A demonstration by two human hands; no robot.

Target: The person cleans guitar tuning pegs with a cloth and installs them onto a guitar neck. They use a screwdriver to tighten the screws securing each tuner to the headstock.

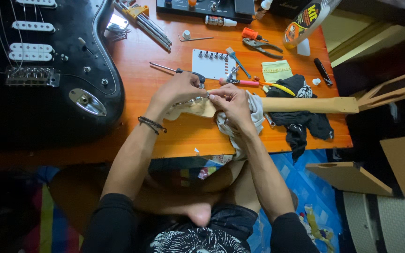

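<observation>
A pale wooden guitar neck (305,104) lies across the orange table (183,136), its headstock toward me on a white cloth (254,115). My left hand (176,91) pinches a small metal tuner part at the headstock's upper edge. My right hand (230,103) rests on the headstock and pinches the same spot from the right. Fingertips of both hands meet there.
A black electric guitar body (52,70) fills the table's left. A white card with several tuner pegs (212,63), screwdriver (174,70), pliers (261,46), hex keys (148,23), a polish bottle (305,18) and a black cloth (301,122) lie around. Wooden boards (348,178) sit on the floor right.
</observation>
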